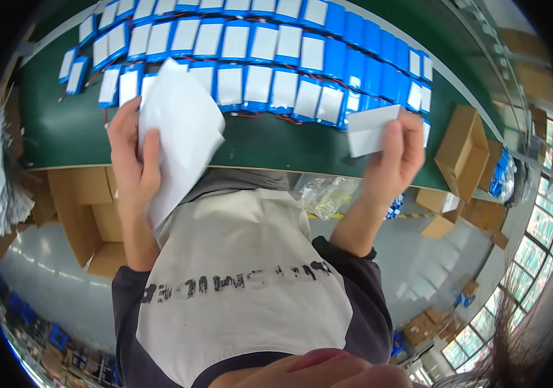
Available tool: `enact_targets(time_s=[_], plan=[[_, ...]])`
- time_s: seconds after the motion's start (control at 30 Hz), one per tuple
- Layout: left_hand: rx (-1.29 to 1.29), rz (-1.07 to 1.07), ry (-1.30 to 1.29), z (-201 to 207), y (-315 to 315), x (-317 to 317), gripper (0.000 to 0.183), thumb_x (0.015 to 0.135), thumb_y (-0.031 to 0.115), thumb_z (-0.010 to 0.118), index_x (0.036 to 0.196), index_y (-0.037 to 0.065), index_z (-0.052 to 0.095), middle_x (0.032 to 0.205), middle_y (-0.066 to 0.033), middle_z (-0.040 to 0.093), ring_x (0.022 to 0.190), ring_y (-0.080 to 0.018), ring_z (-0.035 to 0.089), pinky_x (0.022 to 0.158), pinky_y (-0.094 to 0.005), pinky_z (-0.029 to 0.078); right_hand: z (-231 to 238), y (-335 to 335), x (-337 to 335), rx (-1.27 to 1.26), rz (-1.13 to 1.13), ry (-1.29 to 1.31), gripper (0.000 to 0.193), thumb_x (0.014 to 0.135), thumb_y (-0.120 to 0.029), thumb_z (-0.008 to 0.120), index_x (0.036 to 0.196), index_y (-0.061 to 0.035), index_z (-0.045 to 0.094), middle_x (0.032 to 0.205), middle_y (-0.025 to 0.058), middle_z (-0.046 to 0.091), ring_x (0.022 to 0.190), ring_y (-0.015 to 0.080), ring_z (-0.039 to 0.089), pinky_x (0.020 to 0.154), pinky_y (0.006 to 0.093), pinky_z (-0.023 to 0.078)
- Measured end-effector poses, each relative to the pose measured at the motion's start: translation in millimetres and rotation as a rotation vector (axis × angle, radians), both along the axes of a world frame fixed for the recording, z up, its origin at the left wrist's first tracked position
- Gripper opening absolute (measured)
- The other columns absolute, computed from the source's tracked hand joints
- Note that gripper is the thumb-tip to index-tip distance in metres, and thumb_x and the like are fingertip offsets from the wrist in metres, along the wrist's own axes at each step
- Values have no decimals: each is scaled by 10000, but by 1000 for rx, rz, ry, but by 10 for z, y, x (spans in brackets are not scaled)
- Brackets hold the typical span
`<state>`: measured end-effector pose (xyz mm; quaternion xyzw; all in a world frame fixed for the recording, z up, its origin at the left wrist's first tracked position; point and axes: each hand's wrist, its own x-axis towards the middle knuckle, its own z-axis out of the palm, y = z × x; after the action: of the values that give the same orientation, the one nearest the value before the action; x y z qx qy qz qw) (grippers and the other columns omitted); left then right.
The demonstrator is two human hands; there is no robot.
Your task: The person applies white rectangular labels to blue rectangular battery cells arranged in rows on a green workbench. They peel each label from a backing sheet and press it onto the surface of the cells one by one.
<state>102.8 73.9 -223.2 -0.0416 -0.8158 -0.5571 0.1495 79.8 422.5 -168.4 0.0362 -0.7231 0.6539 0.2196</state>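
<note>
Rows of flat blue battery packs (335, 53) with thin red and black wires lie on a green table. White rectangles cover the tops of many packs; others toward the right show bare blue. My left hand (132, 155) is closed on a bent stack of large white sheets (179, 123), which hides part of the nearest row. Between the thumb and fingers of my right hand (400, 149) is a small white rectangular piece (368, 131), held over the front row at the right. Whether it touches a pack there I cannot tell.
An open cardboard box (462, 154) stands at the table's right end. Below the front edge are another open carton (89, 213) on the left and a clear plastic bag (328, 196). Papers (1, 174) hang at the far left. The green tabletop (244, 142) ends just before my body.
</note>
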Motion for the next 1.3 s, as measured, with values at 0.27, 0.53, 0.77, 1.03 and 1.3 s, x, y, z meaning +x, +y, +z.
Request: enact_targets(time_s=[0.27, 0.53, 0.77, 1.03, 1.3], plan=[[-483, -565, -42, 403, 425, -170, 231, 932, 85, 680, 1159, 61, 711, 821, -81, 713, 683, -279, 599, 629, -362, 502, 160, 1501, -111, 787, 27, -416, 131, 1031, -138, 623, 1018, -15, 665, 793, 44, 618, 718, 97, 528, 637, 261, 415], [-621, -814, 311, 385, 1479, -185, 216, 887, 199, 750, 1071, 105, 686, 789, -4, 592, 766, -197, 603, 650, -343, 525, 118, 1569, -307, 999, 179, -348, 150, 1017, -162, 642, 1021, -12, 650, 849, 79, 626, 729, 155, 549, 647, 299, 438], [-792, -827, 416, 258, 1926, -353, 243, 881, 181, 708, 1085, 67, 642, 1050, -30, 602, 826, -181, 638, 642, -308, 554, 69, 1448, -342, 1342, 70, -215, 199, 961, -241, 718, 957, -42, 714, 850, 88, 656, 793, 275, 637, 672, 379, 501], [-866, -709, 456, 139, 2757, -615, 432, 822, 111, 706, 1228, -15, 634, 1376, -105, 599, 702, -189, 678, 563, -302, 552, 107, 1321, -301, 1505, -101, -45, 218, 880, -280, 806, 916, -79, 730, 836, 55, 640, 811, 256, 634, 694, 374, 516], [-735, -764, 392, 59, 2838, -731, 443, 838, 93, 711, 1259, 44, 584, 1485, -164, 553, 703, -263, 727, 590, -356, 599, 315, 1466, -267, 965, -62, -152, 181, 971, -102, 671, 1135, -103, 748, 912, 81, 606, 808, 218, 638, 712, 320, 511]])
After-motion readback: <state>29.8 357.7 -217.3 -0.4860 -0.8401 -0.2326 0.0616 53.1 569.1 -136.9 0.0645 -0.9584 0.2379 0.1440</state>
